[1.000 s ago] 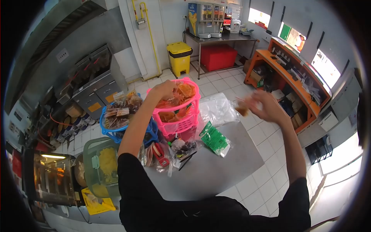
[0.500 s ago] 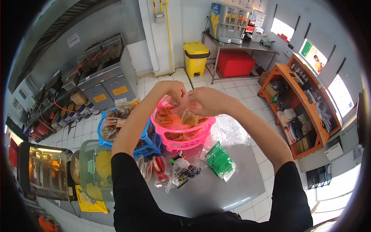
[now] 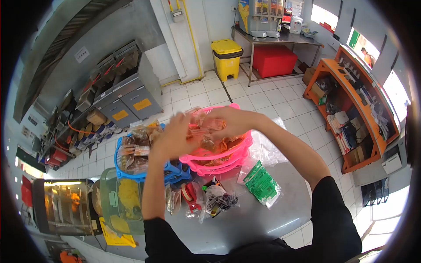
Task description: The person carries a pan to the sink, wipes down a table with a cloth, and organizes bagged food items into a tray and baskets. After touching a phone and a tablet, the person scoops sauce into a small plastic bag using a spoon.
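Note:
Both hands are over the pink basket [image 3: 215,165], which holds small clear bags of orange food. My left hand [image 3: 175,136] is at the basket's left side, blurred by motion, so its grip is unclear. At the basket's upper middle, my right hand [image 3: 229,122] has its fingers bent down among the bags; whether it holds one is hidden. Left of the pink basket stands a blue basket [image 3: 127,174] with packets of brownish food. In front lie a red tape dispenser [image 3: 191,195], a bag of dark small items [image 3: 219,199] and a green-printed packet [image 3: 262,184].
Clear plastic bags [image 3: 268,147] lie right of the pink basket on the metal table [image 3: 245,223]. A green lidded container [image 3: 115,199] and a glass-fronted warmer [image 3: 66,206] stand at the left. Beyond are a yellow bin [image 3: 227,59] and an orange shelf [image 3: 351,114].
My right hand has come in from the far right to the pink basket. My left hand has shifted left from beside it. The camera view has also turned.

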Action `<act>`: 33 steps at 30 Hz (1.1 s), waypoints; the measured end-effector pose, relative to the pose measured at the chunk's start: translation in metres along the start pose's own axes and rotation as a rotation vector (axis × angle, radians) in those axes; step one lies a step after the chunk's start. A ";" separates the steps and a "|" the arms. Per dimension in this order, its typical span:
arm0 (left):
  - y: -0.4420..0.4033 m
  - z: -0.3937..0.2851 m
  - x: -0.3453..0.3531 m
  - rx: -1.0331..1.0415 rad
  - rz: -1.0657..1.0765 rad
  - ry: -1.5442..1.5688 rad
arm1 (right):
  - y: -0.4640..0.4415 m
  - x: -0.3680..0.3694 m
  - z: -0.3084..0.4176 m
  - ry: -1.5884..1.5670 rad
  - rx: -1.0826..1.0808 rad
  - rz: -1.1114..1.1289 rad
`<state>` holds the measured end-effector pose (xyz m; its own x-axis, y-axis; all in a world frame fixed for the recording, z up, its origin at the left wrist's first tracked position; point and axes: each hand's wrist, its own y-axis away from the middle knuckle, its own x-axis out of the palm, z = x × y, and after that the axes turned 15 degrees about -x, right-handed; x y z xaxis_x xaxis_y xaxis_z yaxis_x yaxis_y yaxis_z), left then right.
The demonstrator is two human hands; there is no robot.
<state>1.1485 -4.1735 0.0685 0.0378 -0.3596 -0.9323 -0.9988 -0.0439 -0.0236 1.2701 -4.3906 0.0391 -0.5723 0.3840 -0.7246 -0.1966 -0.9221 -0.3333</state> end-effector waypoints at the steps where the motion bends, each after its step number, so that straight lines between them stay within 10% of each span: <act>1: 0.010 -0.005 0.015 0.036 -0.061 -0.018 | 0.004 -0.015 0.000 -0.068 0.063 -0.088; 5: 0.012 -0.016 0.057 0.123 -0.215 -0.008 | 0.016 -0.037 -0.060 0.199 0.310 -0.285; 11: -0.006 -0.009 0.059 0.176 -0.203 -0.043 | 0.016 -0.012 -0.081 0.661 0.174 0.090; 14: -0.007 -0.006 0.066 0.175 -0.302 -0.035 | 0.014 -0.014 -0.095 0.563 0.310 -0.180; 27: 0.018 -0.030 0.064 0.099 -0.519 -0.034 | 0.004 -0.020 -0.107 0.367 0.268 -0.116; 33: 0.048 -0.012 0.061 -0.189 -0.072 0.049 | 0.020 -0.052 -0.060 0.282 0.034 -0.264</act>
<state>1.1032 -4.2084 0.0143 0.1150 -0.3943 -0.9118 -0.9697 -0.2438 -0.0168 1.3438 -4.4260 0.0336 -0.2580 0.6020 -0.7557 -0.3372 -0.7891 -0.5135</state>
